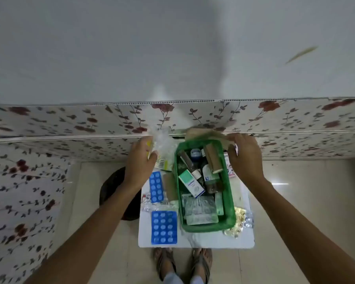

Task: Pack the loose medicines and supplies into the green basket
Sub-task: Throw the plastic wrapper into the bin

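Most of the small white worktop [195,240] is taken by the green basket [229,201], set centrally so both arms reach it. Your left hand [138,162] grips a clear packet [162,140] at the far left corner; your right hand [246,158] pinches brown paper [201,133]. Two blue blister strips [164,227] lie loose left of it.

Basket [231,203] on table [195,240]; 2 blister packs [164,227] left of it, bottles [195,169] inside

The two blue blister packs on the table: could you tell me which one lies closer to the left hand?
The narrower blue blister pack, just below the left hand; the wider blue pack lies nearer the table's front edge.
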Available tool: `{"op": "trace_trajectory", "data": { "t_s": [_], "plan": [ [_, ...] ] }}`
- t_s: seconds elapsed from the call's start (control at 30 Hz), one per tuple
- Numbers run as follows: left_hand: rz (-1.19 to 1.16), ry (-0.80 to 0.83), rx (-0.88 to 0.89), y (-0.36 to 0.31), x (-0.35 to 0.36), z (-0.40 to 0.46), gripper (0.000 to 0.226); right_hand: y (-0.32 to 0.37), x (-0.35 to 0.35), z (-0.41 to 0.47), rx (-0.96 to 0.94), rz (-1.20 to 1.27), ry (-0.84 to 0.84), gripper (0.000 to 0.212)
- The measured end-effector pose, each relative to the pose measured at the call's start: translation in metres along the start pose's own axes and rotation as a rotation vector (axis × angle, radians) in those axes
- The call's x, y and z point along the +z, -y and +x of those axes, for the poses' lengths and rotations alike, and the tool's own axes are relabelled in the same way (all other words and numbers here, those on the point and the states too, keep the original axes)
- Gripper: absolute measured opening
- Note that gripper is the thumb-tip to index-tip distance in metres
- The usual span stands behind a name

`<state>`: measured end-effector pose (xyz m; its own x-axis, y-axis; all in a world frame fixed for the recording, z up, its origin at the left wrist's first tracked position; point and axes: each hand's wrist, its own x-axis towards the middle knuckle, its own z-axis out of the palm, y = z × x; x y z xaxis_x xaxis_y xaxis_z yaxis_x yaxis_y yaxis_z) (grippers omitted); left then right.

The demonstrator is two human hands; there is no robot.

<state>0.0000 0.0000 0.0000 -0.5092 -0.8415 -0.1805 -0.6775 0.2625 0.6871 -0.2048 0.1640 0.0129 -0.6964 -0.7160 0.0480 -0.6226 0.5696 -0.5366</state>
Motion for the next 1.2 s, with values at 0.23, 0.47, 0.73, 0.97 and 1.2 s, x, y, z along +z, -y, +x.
{"op": "trace_trajectory", "data": {
  "t_s": [0.23,0.47,0.73,0.97,1.2],
  "plan": [
    [0.444,0.245,0.148,0.013,0.027,0.035,0.065,-0.010,0.029,0.045,-0.102,-0.473,0.195,0.039],
    [0.060,-0.108,-0.015,0.006,0.013,0.028,0.017,0.032,-0.010,0.038,-0.166,-0.253,-0.091,0.019],
    [-0.369,-0.308,-0.295,0.051,-0.063,-0.040,0.018,0.167,0.026,-0.047,-0.504,0.060,0.172,0.062],
    [-0.528,0.043,-0.421,0.160,-0.094,-0.061,0.034,0.229,0.194,-0.088,-0.149,-0.017,0.623,0.024],
    [-0.718,0.002,-0.815,0.298,-0.082,-0.046,0.029,0.197,0.354,-0.106,0.252,-0.113,0.764,0.024]
  ]
}}
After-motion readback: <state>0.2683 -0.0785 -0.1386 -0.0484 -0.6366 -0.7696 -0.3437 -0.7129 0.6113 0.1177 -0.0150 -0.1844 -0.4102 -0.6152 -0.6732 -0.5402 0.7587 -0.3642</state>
